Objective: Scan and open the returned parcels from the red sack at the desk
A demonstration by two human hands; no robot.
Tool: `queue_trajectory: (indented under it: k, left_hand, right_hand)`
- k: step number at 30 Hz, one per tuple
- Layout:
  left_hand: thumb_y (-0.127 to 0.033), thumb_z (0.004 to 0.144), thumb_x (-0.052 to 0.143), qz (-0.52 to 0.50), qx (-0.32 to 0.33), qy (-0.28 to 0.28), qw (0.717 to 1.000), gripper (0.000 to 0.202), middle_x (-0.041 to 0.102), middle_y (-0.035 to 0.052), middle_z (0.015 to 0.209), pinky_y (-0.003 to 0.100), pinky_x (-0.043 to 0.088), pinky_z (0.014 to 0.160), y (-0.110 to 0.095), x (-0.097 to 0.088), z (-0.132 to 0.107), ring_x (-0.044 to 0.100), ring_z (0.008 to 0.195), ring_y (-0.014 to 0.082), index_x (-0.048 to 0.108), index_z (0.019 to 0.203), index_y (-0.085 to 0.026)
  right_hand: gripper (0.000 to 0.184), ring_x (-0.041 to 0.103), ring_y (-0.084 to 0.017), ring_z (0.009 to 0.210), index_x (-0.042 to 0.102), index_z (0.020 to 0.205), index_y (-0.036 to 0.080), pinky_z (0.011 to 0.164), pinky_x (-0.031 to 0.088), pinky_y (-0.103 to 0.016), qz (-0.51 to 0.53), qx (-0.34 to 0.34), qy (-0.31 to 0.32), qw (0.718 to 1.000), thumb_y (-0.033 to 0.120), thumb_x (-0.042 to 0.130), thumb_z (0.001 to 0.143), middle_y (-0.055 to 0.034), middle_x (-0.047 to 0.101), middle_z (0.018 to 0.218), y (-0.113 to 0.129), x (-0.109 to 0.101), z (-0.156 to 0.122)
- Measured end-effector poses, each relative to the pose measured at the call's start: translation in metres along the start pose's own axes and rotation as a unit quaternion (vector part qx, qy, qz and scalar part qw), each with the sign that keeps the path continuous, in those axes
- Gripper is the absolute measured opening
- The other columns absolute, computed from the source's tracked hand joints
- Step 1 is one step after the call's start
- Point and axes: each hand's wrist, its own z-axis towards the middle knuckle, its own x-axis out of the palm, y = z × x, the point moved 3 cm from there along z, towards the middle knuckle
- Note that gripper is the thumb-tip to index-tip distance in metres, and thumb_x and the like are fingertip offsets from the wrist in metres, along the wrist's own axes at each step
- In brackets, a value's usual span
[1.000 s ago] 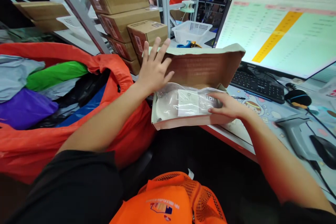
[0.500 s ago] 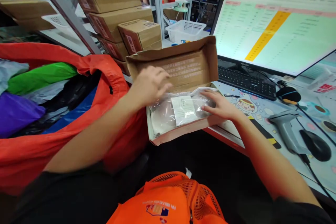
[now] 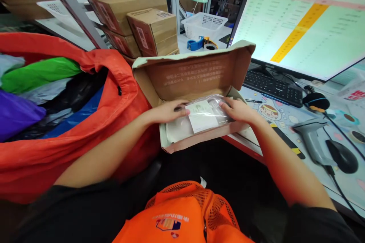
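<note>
An open cardboard box [image 3: 205, 139] sits tilted in front of me, its printed brown lid [image 3: 194, 78] folded back. Inside it lies a clear plastic bag [image 3: 221, 118] with a pale item in it that I cannot make out. A white card [image 3: 203, 117] shows on the bag, with glare across it. My left hand [image 3: 171, 112] grips the bag's left end, thumb on top and fingers curled. On the right end, my right hand [image 3: 236, 109] holds the bag the same way, its fingertips partly hidden.
A red sack [image 3: 119, 72] of plastic parcels stands at the left. Behind it are stacked cartons [image 3: 154, 32]. Blue tape dispenser [image 3: 195, 44], white basket [image 3: 203, 24], monitor [image 3: 299, 22], keyboard [image 3: 272, 87], barcode scanner [image 3: 312, 140] and mouse [image 3: 342, 155] occupy the desk.
My left hand has come down from beside the lid onto the bag's left end. The right hand now grips the bag more closely. The lid leans further back and the view has shifted slightly.
</note>
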Motion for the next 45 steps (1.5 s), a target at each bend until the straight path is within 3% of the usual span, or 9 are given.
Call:
queue_trajectory:
  k: [3, 6, 11, 16, 21, 27, 33, 38, 45]
  left_hand:
    - [-0.082, 0.092, 0.053, -0.036, -0.024, -0.031, 0.999, 0.107, 0.075, 0.0187, 0.139, 0.046, 0.054, 0.108, 0.008, -0.024, 0.018, 0.074, 0.123, 0.0337, 0.028, 0.172, -0.015]
    - [-0.078, 0.091, 0.060, -0.008, 0.002, -0.094, 0.996, 0.107, 0.076, 0.0188, 0.138, 0.044, 0.052, 0.111, 0.004, -0.049, 0.036, 0.073, 0.128, 0.0333, 0.031, 0.172, -0.016]
    - [-0.071, 0.092, 0.062, 0.080, 0.033, -0.128, 0.988, 0.090, 0.072, 0.0166, 0.145, 0.041, 0.048, 0.118, -0.005, -0.077, 0.061, 0.068, 0.136, 0.0306, 0.048, 0.163, -0.018]
    - [-0.072, 0.091, 0.065, 0.175, 0.112, -0.083, 0.975, 0.089, 0.054, 0.0154, 0.166, 0.044, 0.038, 0.128, -0.013, -0.057, 0.058, 0.053, 0.152, 0.0331, 0.052, 0.162, -0.020]
    - [-0.076, 0.087, 0.070, 0.215, 0.101, -0.080, 0.968, 0.102, 0.041, 0.0164, 0.174, 0.055, 0.028, 0.134, -0.014, -0.034, 0.046, 0.036, 0.162, 0.0380, 0.042, 0.168, -0.022]
    - [-0.070, 0.085, 0.078, 0.268, 0.039, -0.070, 0.960, 0.108, 0.032, 0.0145, 0.179, 0.064, 0.026, 0.133, -0.011, -0.019, 0.037, 0.027, 0.165, 0.0451, 0.031, 0.173, -0.029]
    - [-0.061, 0.082, 0.087, 0.297, -0.001, -0.091, 0.951, 0.115, 0.030, 0.0144, 0.179, 0.071, 0.023, 0.133, -0.012, -0.005, 0.036, 0.026, 0.165, 0.0488, 0.024, 0.175, -0.033]
    - [-0.060, 0.080, 0.089, 0.304, -0.002, -0.116, 0.946, 0.116, 0.036, 0.0165, 0.176, 0.069, 0.028, 0.130, -0.015, -0.004, 0.036, 0.035, 0.159, 0.0480, 0.026, 0.174, -0.033]
    - [-0.080, 0.082, 0.077, 0.251, 0.052, -0.127, 0.958, 0.112, 0.042, 0.0162, 0.173, 0.061, 0.036, 0.128, -0.007, -0.024, 0.030, 0.042, 0.157, 0.0443, 0.032, 0.171, -0.029]
  right_hand:
    - [0.066, 0.070, -0.041, 0.132, 0.063, 0.151, 0.017, 0.113, 0.054, -0.056, 0.022, 0.029, 0.053, 0.998, 0.059, 0.032, 0.111, -0.0193, 0.074, 0.141, 0.001, -0.003, 0.001]
    - [0.067, 0.068, -0.040, 0.136, 0.058, 0.156, 0.017, 0.116, 0.053, -0.055, 0.057, 0.032, 0.024, 0.998, 0.060, 0.035, 0.110, -0.0188, 0.071, 0.147, 0.001, -0.002, 0.003]
    - [0.059, 0.068, -0.040, 0.134, 0.066, 0.149, 0.014, 0.116, 0.053, -0.059, 0.101, 0.040, -0.176, 0.978, 0.048, 0.044, 0.106, -0.0195, 0.072, 0.144, -0.003, -0.009, -0.001]
    - [0.043, 0.073, -0.036, 0.123, 0.077, 0.132, 0.021, 0.111, 0.058, -0.060, 0.086, -0.006, -0.306, 0.948, 0.036, 0.051, 0.101, -0.0138, 0.079, 0.132, -0.009, -0.035, -0.016]
    - [0.046, 0.071, -0.035, 0.125, 0.073, 0.140, 0.023, 0.110, 0.059, -0.060, 0.103, -0.037, -0.269, 0.957, 0.034, 0.056, 0.099, -0.0124, 0.075, 0.139, -0.014, -0.045, -0.017]
    - [0.073, 0.072, -0.032, 0.121, 0.042, 0.171, 0.027, 0.100, 0.064, -0.052, 0.110, -0.039, -0.299, 0.947, 0.031, 0.057, 0.100, -0.0124, 0.054, 0.166, -0.039, -0.057, -0.003]
    - [0.062, 0.064, -0.038, 0.133, 0.057, 0.160, 0.027, 0.114, 0.054, -0.065, 0.079, -0.028, -0.303, 0.949, 0.034, 0.063, 0.099, -0.0130, 0.060, 0.159, -0.065, -0.065, 0.023]
    - [0.048, 0.055, -0.041, 0.145, 0.070, 0.145, 0.025, 0.125, 0.041, -0.069, 0.051, -0.037, -0.263, 0.963, 0.041, 0.064, 0.100, -0.0142, 0.067, 0.150, -0.057, -0.050, 0.032]
    - [0.047, 0.071, -0.037, 0.124, 0.075, 0.138, 0.024, 0.110, 0.056, -0.058, 0.099, -0.032, -0.149, 0.983, 0.052, 0.065, 0.101, -0.0120, 0.077, 0.137, -0.034, -0.042, 0.025]
